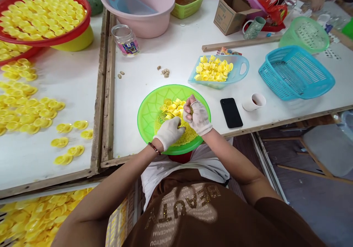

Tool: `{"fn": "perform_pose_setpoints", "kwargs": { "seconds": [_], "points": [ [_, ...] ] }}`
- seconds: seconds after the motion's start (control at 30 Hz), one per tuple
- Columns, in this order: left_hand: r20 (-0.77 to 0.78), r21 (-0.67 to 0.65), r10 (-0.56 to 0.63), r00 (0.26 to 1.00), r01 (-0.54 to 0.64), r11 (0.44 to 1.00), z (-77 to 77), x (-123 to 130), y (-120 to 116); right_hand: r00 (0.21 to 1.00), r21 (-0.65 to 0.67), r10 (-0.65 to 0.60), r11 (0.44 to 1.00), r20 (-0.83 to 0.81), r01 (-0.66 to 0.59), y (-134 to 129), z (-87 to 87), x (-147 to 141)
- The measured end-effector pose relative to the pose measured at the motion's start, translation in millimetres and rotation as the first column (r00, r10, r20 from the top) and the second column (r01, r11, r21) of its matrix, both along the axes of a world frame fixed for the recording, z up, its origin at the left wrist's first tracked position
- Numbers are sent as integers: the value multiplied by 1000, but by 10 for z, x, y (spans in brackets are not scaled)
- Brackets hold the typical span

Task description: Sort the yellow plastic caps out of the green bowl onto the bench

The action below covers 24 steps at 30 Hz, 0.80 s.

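Observation:
Both my hands wear white gloves that leave fingertips bare, and they work over a green plastic basin [146, 111] at the table's front edge. Inside lie small yellow plastic cups [173, 107] and a layer of tiny yellow pieces [187, 136]. My left hand [169, 132] is closed low over the basin, its fingers curled towards the tiny pieces; whatever it pinches is hidden. Just right of it and slightly higher, my right hand [198, 116] is curled into a fist, its contents hidden too. A translucent blue scoop [237, 68] of yellow cups lies beyond the basin.
Right of the basin are a black phone [231, 113], a paper cup [253, 102] and a blue basket [296, 72]. Farther back stand a clear jar [125, 41], a pink tub [138, 15] and a cardboard box [231, 13]. Yellow discs [30, 114] cover the left table. Another person's hand [316, 0] shows top right.

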<state>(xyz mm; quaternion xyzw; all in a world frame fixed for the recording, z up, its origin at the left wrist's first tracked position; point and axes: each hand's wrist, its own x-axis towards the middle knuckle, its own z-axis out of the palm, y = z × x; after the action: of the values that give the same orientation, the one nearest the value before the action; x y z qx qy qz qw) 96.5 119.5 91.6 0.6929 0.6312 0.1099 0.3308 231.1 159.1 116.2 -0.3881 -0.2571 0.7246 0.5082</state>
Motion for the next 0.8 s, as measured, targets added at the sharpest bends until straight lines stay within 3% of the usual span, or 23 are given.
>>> {"fn": "perform_pose_setpoints", "kwargs": {
  "seconds": [0.1, 0.2, 0.27, 0.4, 0.63, 0.73, 0.8],
  "points": [
    [253, -151, 120, 960, -83, 985, 12, -43, 16, 1000, 41, -15, 999, -19, 16, -8, -14, -7],
    [482, -367, 336, 809, -162, 916, 59, -86, 0, 1000, 132, -11, 991, -15, 13, -35, -32, -30],
    [536, -413, 398, 744, -180, 893, 86, -83, -17, 1000, 193, -10, 981, 18, 7, -64, -43, -55],
    [558, -409, 413, 720, -195, 891, 84, -36, -27, 997, 278, -23, 961, 71, 2, -112, -53, -103],
    [628, -422, 443, 640, -198, 885, 101, -71, -44, 998, 225, -40, 974, 51, 28, -65, -9, -23],
    [648, -325, 401, 647, -241, 914, 138, -140, -67, 977, 235, -2, 971, 211, -49, -78, -27, 78],
    [650, -232, 376, 660, -299, 926, 150, -186, -75, 900, 289, 48, 939, 433, -189, -123, -57, 130]
  ]
}}
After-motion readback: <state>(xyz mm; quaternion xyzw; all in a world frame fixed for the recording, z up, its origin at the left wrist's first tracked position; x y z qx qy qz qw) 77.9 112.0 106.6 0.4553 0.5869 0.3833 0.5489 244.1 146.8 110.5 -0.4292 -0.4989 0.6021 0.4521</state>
